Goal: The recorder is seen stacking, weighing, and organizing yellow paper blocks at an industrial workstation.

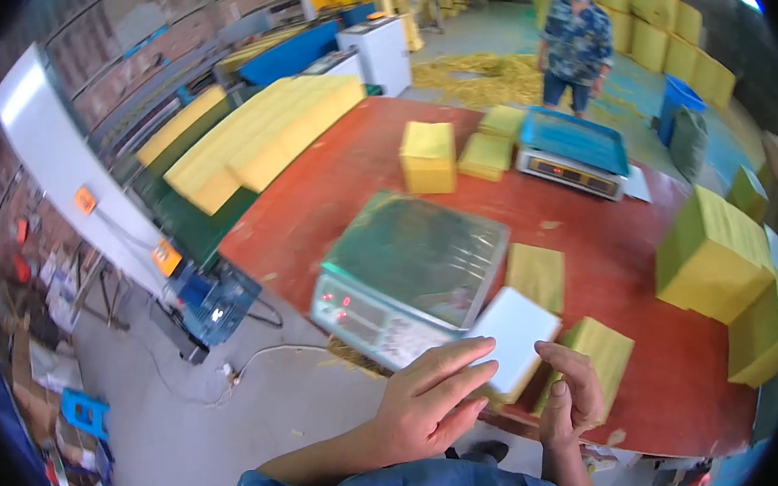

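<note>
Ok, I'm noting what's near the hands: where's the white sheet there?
In the head view, the white sheet sits right of and below centre, between the left hand and right hand, beside the large scale.

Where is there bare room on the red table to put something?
The red table has bare room between the blue-tray scale and the big stacks at right; another patch lies between the nearer scale and the long yellow row. Around the left hand and right hand it is crowded: white sheet, smaller yellow stacks.
</note>
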A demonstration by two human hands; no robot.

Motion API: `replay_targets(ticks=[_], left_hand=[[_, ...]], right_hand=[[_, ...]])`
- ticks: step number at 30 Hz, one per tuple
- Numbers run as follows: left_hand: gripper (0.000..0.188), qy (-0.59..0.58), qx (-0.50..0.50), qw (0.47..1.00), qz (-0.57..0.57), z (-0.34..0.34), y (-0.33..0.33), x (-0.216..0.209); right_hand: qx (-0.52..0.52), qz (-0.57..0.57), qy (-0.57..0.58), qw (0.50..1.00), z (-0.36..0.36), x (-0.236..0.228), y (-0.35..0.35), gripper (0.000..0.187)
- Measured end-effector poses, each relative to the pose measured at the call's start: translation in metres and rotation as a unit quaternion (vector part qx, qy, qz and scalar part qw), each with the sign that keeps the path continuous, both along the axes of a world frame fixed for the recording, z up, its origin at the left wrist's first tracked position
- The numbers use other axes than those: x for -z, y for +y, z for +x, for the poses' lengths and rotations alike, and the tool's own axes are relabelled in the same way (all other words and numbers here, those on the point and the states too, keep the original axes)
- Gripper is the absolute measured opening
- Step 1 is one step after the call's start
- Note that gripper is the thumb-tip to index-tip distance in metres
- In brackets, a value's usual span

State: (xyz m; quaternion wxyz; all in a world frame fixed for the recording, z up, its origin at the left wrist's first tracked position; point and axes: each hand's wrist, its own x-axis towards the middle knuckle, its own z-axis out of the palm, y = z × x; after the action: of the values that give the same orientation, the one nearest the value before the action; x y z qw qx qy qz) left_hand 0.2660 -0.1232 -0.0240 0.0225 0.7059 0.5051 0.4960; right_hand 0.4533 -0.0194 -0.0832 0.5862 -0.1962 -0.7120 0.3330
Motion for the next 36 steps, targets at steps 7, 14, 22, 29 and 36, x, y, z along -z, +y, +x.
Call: replay_targets(ticks=[7,14,22,29,36], left_hand=[[0.034,-0.019,-0.153,0.988,0.031,-0.147,-0.119,-0.004],[0.030,-0.010,-0.268,0.962,0.058,-0.250,-0.165,-0.001],[0.025,0.033,-0.334,0.941,0.050,-0.364,-0.146,-0.007],[0.029,-0.010,-0.329,0.944,-0.024,-0.494,-0.087,0.001],[0.031,0.004,-0.297,0.955,0.025,-0.655,0.002,0.034]], right_hand=[[-0.186,-0.026,0.051,0.981,-0.197,-0.003,-0.070,0.023],[-0.350,0.001,0.106,0.931,-0.356,-0.016,-0.095,0.022],[-0.410,-0.070,0.123,0.901,-0.493,-0.016,-0.077,0.022],[-0.361,-0.116,0.090,0.921,-0.576,-0.013,-0.049,0.023],[-0.238,-0.089,0.049,0.966,-0.664,-0.006,-0.007,0.021]])
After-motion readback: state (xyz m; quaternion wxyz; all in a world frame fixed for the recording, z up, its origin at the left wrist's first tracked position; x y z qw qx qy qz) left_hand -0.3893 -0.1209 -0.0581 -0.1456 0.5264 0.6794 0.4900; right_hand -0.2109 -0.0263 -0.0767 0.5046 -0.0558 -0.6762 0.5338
